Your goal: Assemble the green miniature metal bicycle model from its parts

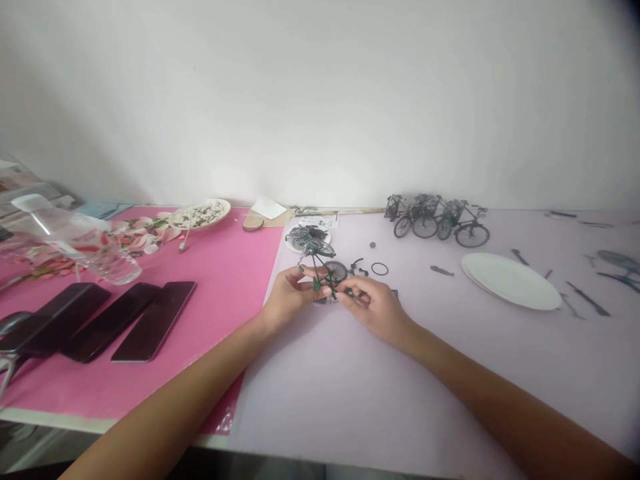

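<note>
Near the middle of the table, a dark green toy bicycle frame (320, 261) is held between both hands. My left hand (291, 293) is closed around its left side, thumb and fingers pinching it. From the right, the fingertips of my right hand (373, 303) pinch the lower part of the same frame. Whether they also hold a smaller piece is too fine to make out. Just behind the fingers lie a small spoked wheel (336, 271) and a thin black ring (379, 269). A white plate (287, 241) piled with dark bicycle parts stands beyond.
Several assembled toy bicycles (435, 223) stand by the wall. At right, a white oval plate (510, 281) has loose dark parts around it. On the pink cover are phones (154, 321), a plastic bottle (83, 237) and a plate of small pale pieces (200, 215).
</note>
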Tool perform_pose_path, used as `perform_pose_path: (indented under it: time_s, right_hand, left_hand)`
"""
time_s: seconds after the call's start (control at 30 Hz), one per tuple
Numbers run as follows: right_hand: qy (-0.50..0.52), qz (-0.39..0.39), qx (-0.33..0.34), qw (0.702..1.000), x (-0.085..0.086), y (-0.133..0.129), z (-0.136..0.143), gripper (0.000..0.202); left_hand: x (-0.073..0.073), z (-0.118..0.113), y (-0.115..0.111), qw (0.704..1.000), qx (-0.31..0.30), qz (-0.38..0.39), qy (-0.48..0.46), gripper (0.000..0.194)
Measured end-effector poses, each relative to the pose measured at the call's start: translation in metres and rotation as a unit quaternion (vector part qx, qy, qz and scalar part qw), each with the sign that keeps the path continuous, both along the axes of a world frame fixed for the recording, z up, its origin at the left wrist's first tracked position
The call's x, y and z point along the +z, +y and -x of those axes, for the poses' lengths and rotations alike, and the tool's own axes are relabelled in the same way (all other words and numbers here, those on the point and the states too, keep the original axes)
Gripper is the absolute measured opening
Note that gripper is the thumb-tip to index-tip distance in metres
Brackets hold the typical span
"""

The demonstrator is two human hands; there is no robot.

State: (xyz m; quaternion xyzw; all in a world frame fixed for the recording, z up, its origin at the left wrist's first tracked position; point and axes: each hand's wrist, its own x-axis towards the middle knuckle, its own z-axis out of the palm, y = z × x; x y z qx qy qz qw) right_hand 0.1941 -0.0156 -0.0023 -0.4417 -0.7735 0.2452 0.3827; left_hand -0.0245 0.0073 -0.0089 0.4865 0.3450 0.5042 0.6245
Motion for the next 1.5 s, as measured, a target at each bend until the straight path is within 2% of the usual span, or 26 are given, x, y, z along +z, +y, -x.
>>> perform_pose_path:
  time_s: [0.6, 1.5]
  right_hand:
    - [-0.020, 0.002, 0.011, 1.000, -0.0022, 0.0022, -0.0001, 0.019]
    - [-0.027, 0.007, 0.027, 0.999, -0.0026, 0.0031, -0.0004, 0.017]
  left_hand:
    - [-0.0044, -0.0005, -0.0007, 0.998, -0.004, -0.035, 0.051, 0.039]
    - [-0.0005, -0.0009, -0.0026, 0.995, -0.014, -0.051, 0.083, 0.040]
